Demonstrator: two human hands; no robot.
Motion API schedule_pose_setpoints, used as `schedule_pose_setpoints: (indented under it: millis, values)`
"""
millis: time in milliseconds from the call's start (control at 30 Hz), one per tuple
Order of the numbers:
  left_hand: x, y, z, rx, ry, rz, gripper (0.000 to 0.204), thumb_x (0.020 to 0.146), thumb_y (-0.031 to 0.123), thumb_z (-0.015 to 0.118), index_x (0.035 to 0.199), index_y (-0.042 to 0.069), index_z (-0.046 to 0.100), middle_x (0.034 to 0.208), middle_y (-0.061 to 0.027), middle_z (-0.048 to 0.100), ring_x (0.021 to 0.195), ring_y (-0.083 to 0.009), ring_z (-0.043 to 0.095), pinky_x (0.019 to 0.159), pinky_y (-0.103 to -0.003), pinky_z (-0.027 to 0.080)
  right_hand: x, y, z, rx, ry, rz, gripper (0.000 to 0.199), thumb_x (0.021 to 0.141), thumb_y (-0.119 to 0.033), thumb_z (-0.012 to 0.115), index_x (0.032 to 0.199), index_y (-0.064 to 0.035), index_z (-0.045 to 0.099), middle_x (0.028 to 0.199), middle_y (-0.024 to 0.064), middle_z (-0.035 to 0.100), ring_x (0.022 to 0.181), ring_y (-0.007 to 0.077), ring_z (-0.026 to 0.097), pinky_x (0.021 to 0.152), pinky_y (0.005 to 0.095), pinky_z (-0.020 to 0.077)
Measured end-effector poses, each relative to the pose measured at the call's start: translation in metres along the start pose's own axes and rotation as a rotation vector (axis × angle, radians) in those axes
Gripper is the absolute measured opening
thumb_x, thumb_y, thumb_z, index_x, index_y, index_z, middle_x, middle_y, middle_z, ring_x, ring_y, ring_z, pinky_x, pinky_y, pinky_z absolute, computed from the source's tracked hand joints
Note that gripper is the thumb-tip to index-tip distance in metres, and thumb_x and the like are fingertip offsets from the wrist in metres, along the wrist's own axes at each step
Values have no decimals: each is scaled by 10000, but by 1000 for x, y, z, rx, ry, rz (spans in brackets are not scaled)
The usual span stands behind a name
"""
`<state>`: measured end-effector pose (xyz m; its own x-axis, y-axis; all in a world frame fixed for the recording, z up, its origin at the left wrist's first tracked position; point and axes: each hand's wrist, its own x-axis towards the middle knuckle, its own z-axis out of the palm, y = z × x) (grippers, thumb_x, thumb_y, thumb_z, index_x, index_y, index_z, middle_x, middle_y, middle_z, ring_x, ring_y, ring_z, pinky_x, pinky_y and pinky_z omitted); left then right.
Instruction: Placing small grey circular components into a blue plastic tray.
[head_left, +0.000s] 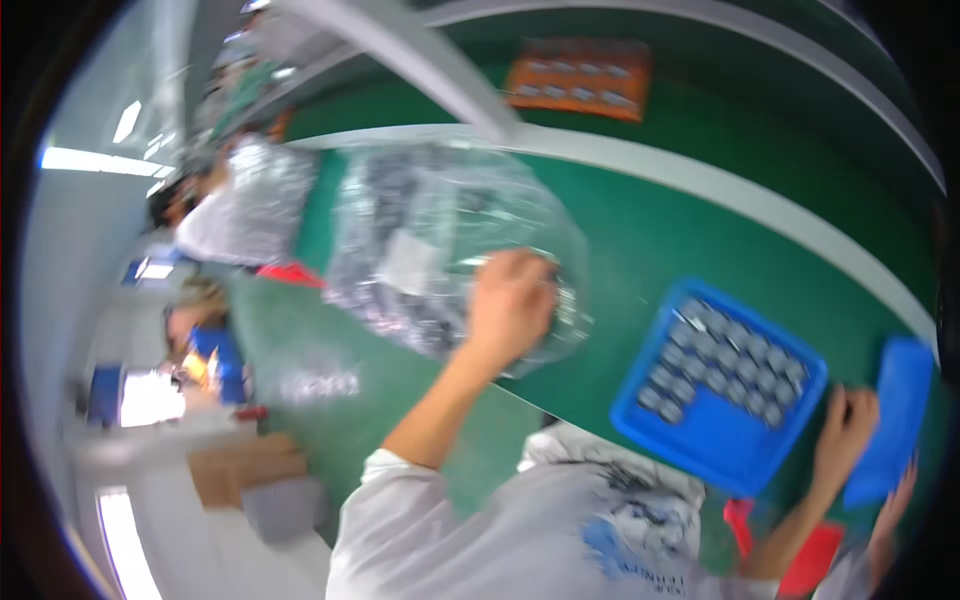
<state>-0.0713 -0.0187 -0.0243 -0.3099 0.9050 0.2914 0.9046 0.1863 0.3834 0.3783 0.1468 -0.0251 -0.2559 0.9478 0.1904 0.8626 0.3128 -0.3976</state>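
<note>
Blurry frame, head tilted. Far left, other workers sit at benches. On the green table (pixel 690 240) lies a big clear plastic bag (pixel 420 250) of small grey parts; the left hand (pixel 508 305) rests on its right side, fingers curled into the film, apparently gripping it. Right of that, a blue tray (pixel 722 385) holds rows of grey parts. The right hand (pixel 845 430) clasps a blue lid-like piece (pixel 895 415). Looks like fetching parts from the bag; next calls for opening it one-handed.
</note>
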Motion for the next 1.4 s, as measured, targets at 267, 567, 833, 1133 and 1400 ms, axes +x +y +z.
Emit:
schedule_pose_setpoints:
  millis: [267, 567, 833, 1133, 1400]
  values:
    - [3, -20, -29, 21, -97, -129, 170, 869, 88, 729, 1003, 8, 662, 959, -155, 659, 913, -352, 621, 814, -416, 503, -9, -42, 11, 337, -99, -267, 352, 913, 26, 610, 1256, -40, 648, 1252, 150, 586, 1136, 314, 595, 933, 358, 497]
    - [-5, 92, -25, -355, -171, 458, 164, 732, -32, 739, 888, 8, 707, 1126, -190, 681, 1001, -340, 659, 854, -416, 529, -29, -42, -7, 218, -104, -140, 363, 822, 36, 718, 1174, -20, 648, 1161, 128, 621, 1045, 276, 631, 900, 351, 521]
    - [-11, 125, 43, -396, -110, 627, 127, 657, 24, 736, 777, 13, 696, 884, -68, 539, 834, -257, 500, 713, -384, 358, -34, -37, -5, 166, -80, -214, 173, 810, 4, 753, 965, -28, 684, 1146, 106, 626, 1059, 279, 628, 890, 360, 512]
    - [-4, 123, 45, -363, -165, 563, 155, 664, -8, 759, 811, 24, 719, 864, -58, 552, 860, -265, 520, 739, -397, 386, -39, -124, 2, 245, -172, -521, 148, 721, -66, 782, 846, -68, 704, 1368, 135, 556, 1288, 398, 447, 1059, 480, 397]
    - [-5, 122, 43, -356, -187, 536, 197, 658, 1, 778, 848, 30, 732, 887, -58, 569, 882, -262, 532, 760, -395, 404, -35, -131, 29, 165, -226, -544, 141, 720, -55, 772, 832, -56, 688, 1463, 123, 488, 1356, 406, 370, 1095, 499, 372]
